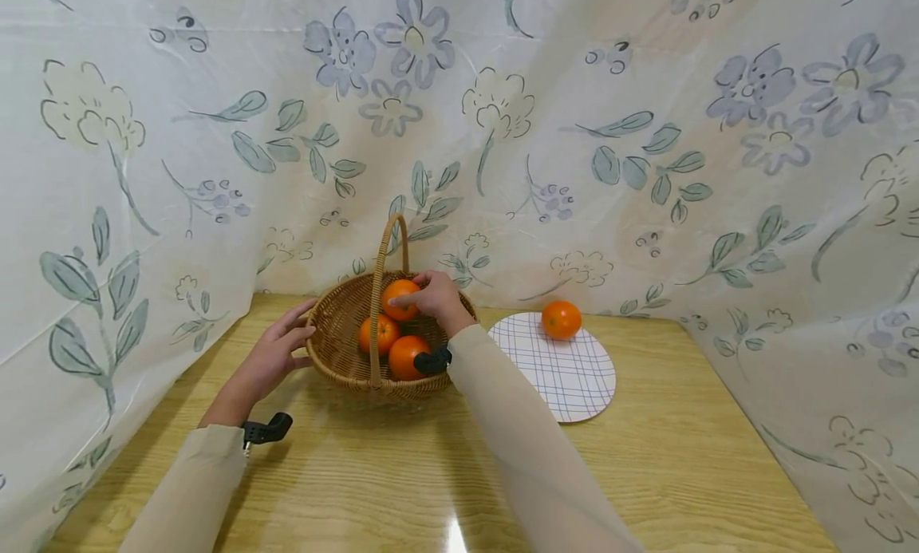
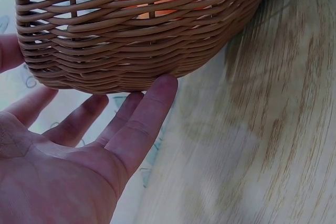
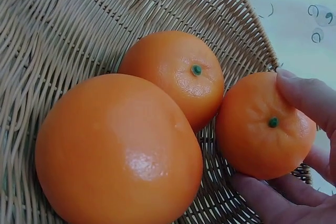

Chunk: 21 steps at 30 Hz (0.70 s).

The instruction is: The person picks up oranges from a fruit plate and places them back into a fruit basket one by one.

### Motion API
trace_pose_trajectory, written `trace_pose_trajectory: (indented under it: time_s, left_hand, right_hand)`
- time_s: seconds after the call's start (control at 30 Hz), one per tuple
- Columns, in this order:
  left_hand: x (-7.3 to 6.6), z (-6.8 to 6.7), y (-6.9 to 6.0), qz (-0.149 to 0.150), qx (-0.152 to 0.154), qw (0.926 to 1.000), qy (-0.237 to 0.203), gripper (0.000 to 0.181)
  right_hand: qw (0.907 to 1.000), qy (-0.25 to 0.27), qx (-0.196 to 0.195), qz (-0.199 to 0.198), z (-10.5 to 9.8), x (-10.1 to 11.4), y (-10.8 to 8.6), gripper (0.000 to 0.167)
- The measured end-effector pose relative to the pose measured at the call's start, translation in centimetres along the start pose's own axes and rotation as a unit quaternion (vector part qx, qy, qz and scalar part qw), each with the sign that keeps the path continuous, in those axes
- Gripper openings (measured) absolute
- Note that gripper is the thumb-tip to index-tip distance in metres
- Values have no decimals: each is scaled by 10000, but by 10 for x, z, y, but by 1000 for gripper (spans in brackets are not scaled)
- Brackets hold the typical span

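A brown wicker basket with a tall handle holds three oranges. The right hand reaches inside and grips the rear orange, thumb on one side and fingers beneath it in the right wrist view. Beside that one lie a second orange and a larger one, nearest the right wrist camera. At the basket's left side the left hand touches the wicker; the left wrist view shows its fingertips against the lower wall, fingers spread and fairly straight.
Right of the basket, a round white mat with a checked line pattern lies on the wooden table. Another orange rests at its back edge. Floral cloth hangs behind and at both sides.
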<state>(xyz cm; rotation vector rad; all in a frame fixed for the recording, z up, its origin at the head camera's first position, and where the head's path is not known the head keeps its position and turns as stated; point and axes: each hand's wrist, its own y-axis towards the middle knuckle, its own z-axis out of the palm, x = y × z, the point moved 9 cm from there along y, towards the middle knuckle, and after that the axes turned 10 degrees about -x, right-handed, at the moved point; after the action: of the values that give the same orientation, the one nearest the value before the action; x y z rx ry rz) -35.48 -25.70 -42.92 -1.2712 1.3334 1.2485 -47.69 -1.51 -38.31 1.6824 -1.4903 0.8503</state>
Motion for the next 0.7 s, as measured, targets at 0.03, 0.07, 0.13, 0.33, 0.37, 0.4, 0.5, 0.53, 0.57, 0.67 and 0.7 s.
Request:
trace_pose_trajectory:
  time_s: [0.03, 0.07, 0.13, 0.33, 0.37, 0.4, 0.5, 0.53, 0.57, 0.67, 0.7]
  left_hand:
    - [0, 0, 0, 14, 11, 10000, 9, 61]
    - [0, 0, 0, 12, 10, 10000, 8, 60]
    - [0, 0, 0, 10, 10, 10000, 3, 61]
    - [1, -1, 0, 11, -3, 10000, -10, 60]
    - [1, -1, 0, 24, 1, 10000, -7, 60]
    - [1, -1, 0, 35, 2, 10000, 4, 60]
    - [3, -2, 0, 25, -7, 10000, 11, 61]
    - [3, -2, 1, 20, -7, 10000, 14, 61]
    - [4, -2, 1, 13, -12, 10000, 31, 61]
    - [4, -3, 1, 3, -13, 10000, 56, 62]
    - [4, -3, 0, 11, -9, 10000, 63, 62]
  right_hand:
    - [10000, 32, -18, 9, 0, 0, 0, 60]
    - [10000, 37, -40, 3, 0, 1, 0, 59]
    - [9999, 73, -71, 4, -1, 2, -1, 57]
    - [9999, -82, -43, -138, -4, 3, -3, 54]
    - [9998, -93, -42, -163, -5, 3, -2, 53]
    - [9997, -101, -49, -207, -6, 3, -2, 53]
    - [9994, -70, -98, -327, -12, 4, 0, 51]
    - [9992, -69, -129, -381, -14, 5, 0, 50]
    - [9988, -106, -161, -450, -17, 7, 0, 50]
    - [9975, -244, -156, -646, -25, 11, -2, 51]
    - [9973, -236, -119, -689, -28, 13, -3, 52]
